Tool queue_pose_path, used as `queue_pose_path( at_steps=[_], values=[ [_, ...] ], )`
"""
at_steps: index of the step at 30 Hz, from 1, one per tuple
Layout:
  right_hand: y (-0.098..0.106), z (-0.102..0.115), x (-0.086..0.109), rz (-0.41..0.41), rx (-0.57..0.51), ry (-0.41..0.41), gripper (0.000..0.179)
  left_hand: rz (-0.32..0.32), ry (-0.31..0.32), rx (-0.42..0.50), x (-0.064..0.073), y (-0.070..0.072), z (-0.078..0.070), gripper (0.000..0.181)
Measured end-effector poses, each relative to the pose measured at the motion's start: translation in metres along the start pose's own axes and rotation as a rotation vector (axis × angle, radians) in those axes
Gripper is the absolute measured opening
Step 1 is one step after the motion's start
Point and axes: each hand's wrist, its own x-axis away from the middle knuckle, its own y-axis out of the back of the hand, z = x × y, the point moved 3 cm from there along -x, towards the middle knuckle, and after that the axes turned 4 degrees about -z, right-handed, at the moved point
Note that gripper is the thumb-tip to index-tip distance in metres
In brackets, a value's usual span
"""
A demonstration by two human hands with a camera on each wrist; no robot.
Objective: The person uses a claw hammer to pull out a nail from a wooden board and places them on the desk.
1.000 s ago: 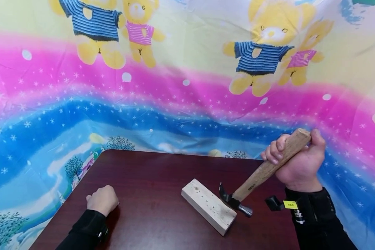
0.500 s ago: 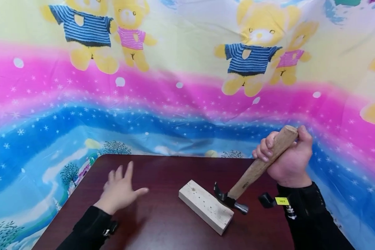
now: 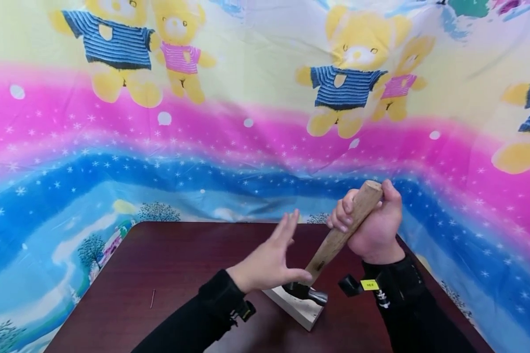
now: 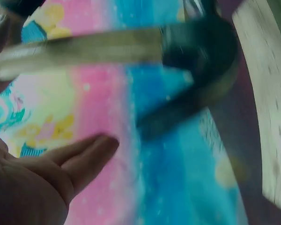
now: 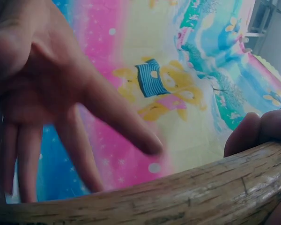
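My right hand [image 3: 374, 228] grips the wooden handle of a claw hammer [image 3: 342, 230] near its butt end, thumb along the top. The hammer hangs head down, its dark head overlapping a pale wooden block [image 3: 306, 314] in the head view. My left hand [image 3: 267, 260] is open beside the hammer, fingers spread and thumb at the lower handle; it hides much of the block. In the left wrist view the claw [image 4: 178, 110] curves close over the left fingers. Dark specks dot the block's face [image 4: 267, 84]. A thin nail-like piece [image 3: 152, 298] lies on the table to the left.
The dark red table [image 3: 194, 250] has its far edge against a printed cloth [image 3: 247, 162] with bears and snowflakes. Small cameras are strapped at both black sleeves [image 3: 390, 294].
My left hand has uncurled and swung right from the table's left side to the hammer, revealing the thin piece there. My right hand has carried the hammer left, over the block.
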Motion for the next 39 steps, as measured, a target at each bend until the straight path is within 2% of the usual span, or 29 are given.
queue_pose_path(
  at_steps=[4,9,12,15,21,25,32,39],
  values=[
    [-0.006,-0.006,-0.002,0.014,0.009,-0.001,0.074,0.075,-0.026,0.064,-0.008,-0.020,-0.007,0.131],
    [-0.010,-0.007,-0.005,0.003,-0.007,-0.003,0.072,0.087,-0.043,0.022,-0.008,-0.032,-0.006,0.133],
    [-0.012,-0.009,-0.007,-0.021,-0.013,-0.015,0.072,0.067,-0.052,-0.007,-0.008,-0.033,-0.004,0.129],
    [-0.013,-0.011,-0.009,-0.037,0.003,-0.025,0.072,0.037,-0.075,-0.039,-0.007,-0.033,-0.004,0.117],
    [-0.015,-0.012,-0.008,0.003,-0.012,-0.031,0.074,-0.001,-0.120,-0.063,-0.004,-0.031,-0.003,0.094],
    [-0.017,-0.013,-0.009,0.021,-0.003,-0.035,0.074,-0.027,-0.146,-0.057,-0.001,-0.032,-0.002,0.088],
    [-0.022,-0.012,-0.013,-0.006,0.153,-0.099,0.074,-0.059,-0.161,-0.015,0.006,-0.032,0.000,0.084],
    [-0.030,-0.005,-0.017,0.032,0.141,-0.078,0.083,-0.050,-0.134,0.059,0.010,-0.029,0.002,0.083]
  ],
)
